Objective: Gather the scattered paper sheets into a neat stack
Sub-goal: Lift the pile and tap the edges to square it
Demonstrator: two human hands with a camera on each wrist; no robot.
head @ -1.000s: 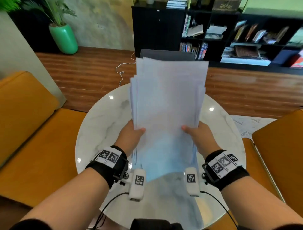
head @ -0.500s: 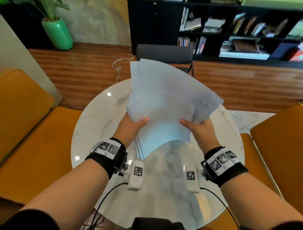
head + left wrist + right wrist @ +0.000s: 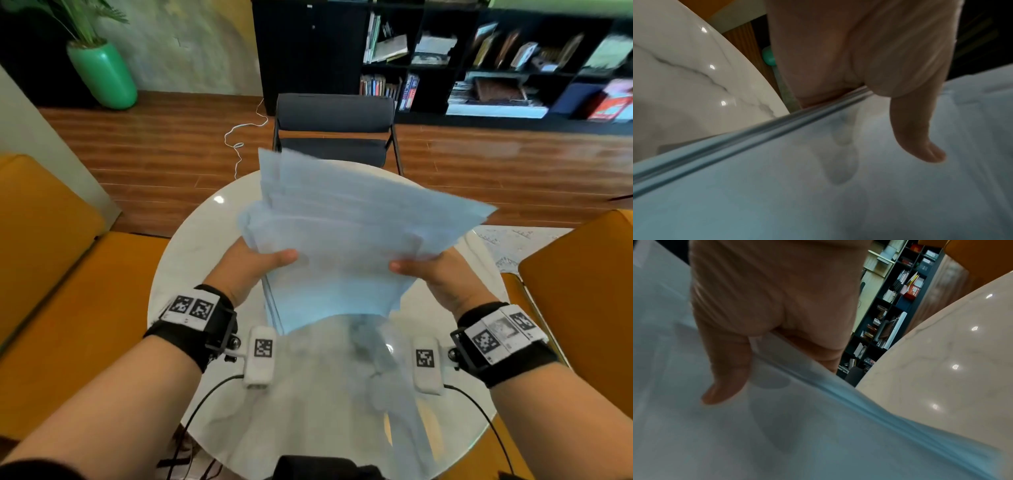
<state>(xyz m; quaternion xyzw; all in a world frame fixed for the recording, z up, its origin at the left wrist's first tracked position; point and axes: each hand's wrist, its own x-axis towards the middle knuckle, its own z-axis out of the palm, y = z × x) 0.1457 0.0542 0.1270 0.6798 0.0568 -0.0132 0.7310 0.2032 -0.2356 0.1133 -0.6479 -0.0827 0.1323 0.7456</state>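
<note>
Round marble table (image 3: 191, 260) lay under raised hands. Left hand (image 3: 250, 270) pinched paper sheets (image 3: 342, 246) at left edge, thumb on top, fingers beneath; right hand (image 3: 435, 274) pinched right edge likewise. Sheets held off table, fanned, long axis leaning away and toward right. Both hands equally near. Squaring probably needed lower edge tapped on bare tabletop below. Dark chair (image 3: 334, 130) beyond table, orange seats (image 3: 51, 274) either side, well apart from sheets.
</note>
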